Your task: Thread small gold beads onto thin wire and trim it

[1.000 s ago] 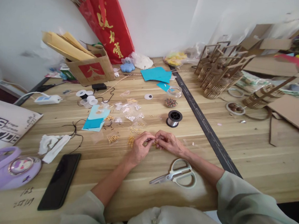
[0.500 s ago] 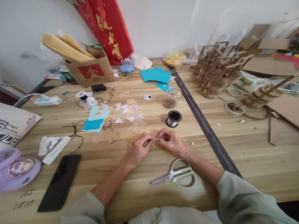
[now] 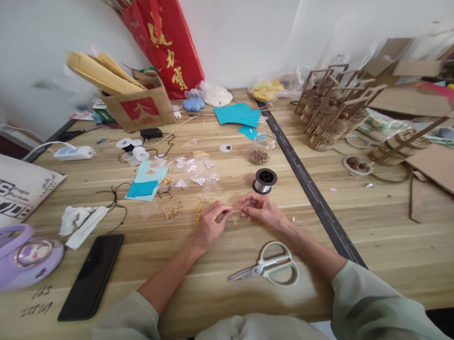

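Note:
My left hand (image 3: 213,224) is closed in a pinch near the table's middle, with small gold-coloured bits (image 3: 233,219) showing by its fingertips. Just right of it, my right hand (image 3: 260,210) has its fingers curled, thumb and forefinger together; whatever they hold is too small to make out. A narrow gap parts the two hands. Behind my right hand stands a black spool of thin wire (image 3: 263,181). Scissors with pale handles (image 3: 269,265) lie in front of my hands. To the left of my left hand are small bags of gold beads (image 3: 172,212).
A black phone (image 3: 91,277) and white tissue (image 3: 82,222) lie at the left. Farther back are a cardboard box (image 3: 140,108), blue sheets (image 3: 236,114) and a jar of beads (image 3: 260,155). Small bamboo baskets (image 3: 326,119) stand at the back right. A dark strip (image 3: 310,188) crosses the table.
My right hand has moved slightly right, away from my left hand, so their fingertips are now apart. My left hand has hardly moved.

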A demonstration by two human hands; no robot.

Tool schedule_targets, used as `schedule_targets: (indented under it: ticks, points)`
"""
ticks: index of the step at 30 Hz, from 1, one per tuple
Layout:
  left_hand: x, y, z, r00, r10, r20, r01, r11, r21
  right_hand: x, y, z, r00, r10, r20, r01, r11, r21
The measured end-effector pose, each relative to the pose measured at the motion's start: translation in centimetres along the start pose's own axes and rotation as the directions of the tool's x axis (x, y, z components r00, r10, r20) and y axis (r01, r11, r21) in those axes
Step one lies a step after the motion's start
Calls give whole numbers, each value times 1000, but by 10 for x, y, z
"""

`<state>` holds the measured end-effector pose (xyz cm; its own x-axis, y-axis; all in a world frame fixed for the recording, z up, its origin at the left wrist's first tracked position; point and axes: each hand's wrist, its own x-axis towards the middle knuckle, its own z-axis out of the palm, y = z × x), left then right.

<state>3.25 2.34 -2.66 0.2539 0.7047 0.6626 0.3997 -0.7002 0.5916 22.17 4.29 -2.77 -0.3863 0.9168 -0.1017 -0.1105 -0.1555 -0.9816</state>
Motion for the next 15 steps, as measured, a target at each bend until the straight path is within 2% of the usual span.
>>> schedule_targets:
  ticks: [4,9,15]
  points:
    - [0,1,-1,1000,3,-23,-3,1000,-10,-1,6,-6,999,-48,-20,42,970,-239]
    - [0,1,-1,999,-13,-48,13,1000,5,-3,3,-7,989,-144,-23,115,866,-487]
    - [3,3,-4,999,-19,-44,19,1000,11,0,2,-11,971,-239,-19,167,729,-664]
